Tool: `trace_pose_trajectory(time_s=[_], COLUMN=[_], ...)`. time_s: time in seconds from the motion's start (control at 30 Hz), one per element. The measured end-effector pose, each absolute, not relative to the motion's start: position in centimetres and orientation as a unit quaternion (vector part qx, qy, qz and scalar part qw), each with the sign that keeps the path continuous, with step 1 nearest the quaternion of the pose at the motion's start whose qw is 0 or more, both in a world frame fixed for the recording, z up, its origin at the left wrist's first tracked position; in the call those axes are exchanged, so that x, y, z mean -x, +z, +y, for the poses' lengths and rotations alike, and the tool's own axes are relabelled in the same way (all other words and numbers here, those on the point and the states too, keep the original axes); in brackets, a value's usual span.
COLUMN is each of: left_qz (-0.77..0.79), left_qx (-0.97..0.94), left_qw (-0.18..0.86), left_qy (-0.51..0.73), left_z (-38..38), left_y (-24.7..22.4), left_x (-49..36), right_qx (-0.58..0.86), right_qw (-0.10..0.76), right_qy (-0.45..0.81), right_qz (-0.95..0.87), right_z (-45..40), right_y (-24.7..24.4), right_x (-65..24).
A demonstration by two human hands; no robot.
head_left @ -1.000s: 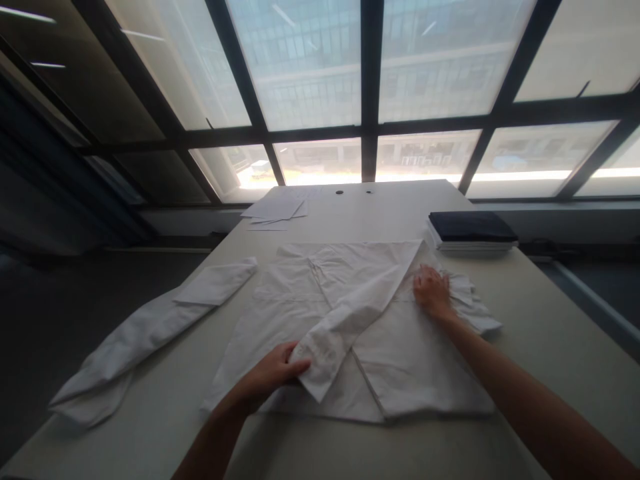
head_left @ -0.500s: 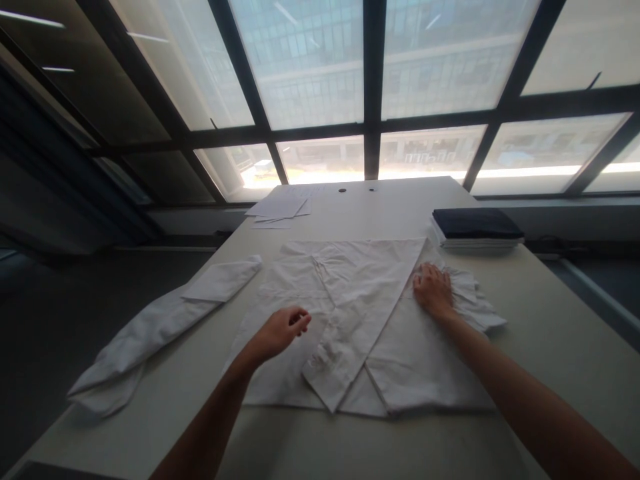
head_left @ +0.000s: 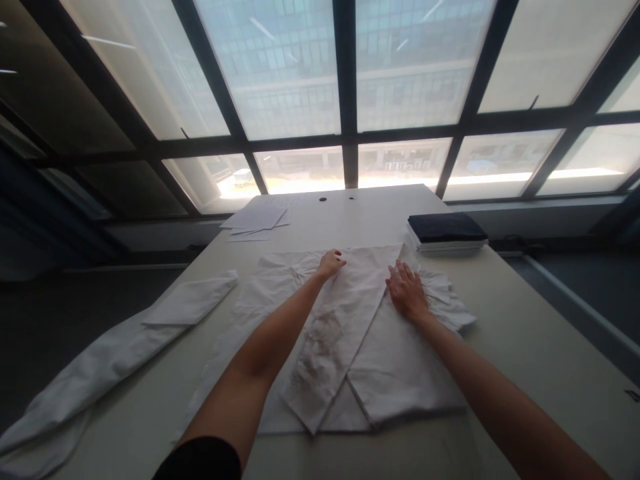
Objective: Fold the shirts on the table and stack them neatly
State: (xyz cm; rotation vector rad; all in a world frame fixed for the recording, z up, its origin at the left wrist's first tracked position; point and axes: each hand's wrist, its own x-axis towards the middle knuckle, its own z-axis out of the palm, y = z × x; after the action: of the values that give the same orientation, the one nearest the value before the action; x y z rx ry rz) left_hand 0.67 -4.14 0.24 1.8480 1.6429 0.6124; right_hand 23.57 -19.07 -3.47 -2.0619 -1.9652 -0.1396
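Note:
A white garment [head_left: 410, 373] lies partly folded on the pale table, one piece crossing its middle diagonally to a point at the near edge. My right hand [head_left: 407, 291] rests flat on its right part with the fingers spread, beside the gathered cloth. Near the garment's far edge is my left hand [head_left: 331, 264], fingers bent and close to the cloth; whether they pinch any of it is too small to tell. One long white sleeve [head_left: 125, 343] stretches out to the left over the table.
Loose paper sheets [head_left: 257, 217] lie at the table's far left. A stack of folded cloth, dark on top and white below [head_left: 447, 228], sits at the far right. Framed windows stand behind the table [head_left: 380, 212].
My left hand has moved forward and right, from the garment's left middle to near its far edge. My right hand stays on the cloth. The whole view has shifted, with things now further left.

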Motion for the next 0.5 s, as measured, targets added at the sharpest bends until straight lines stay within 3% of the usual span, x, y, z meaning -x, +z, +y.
trace_pose_trajectory(time_s=[0.5], left_qz=[0.626], left_qx=[-0.677], left_qw=[0.315], left_qy=[0.227], left_z=[-0.9], left_y=[-0.8], left_x=[-2.9], right_qx=[0.734], right_qw=[0.129], right_qy=[-0.016], right_qz=[-0.666], right_z=[-18.4], right_y=[-4.2], right_x=[-23.6])
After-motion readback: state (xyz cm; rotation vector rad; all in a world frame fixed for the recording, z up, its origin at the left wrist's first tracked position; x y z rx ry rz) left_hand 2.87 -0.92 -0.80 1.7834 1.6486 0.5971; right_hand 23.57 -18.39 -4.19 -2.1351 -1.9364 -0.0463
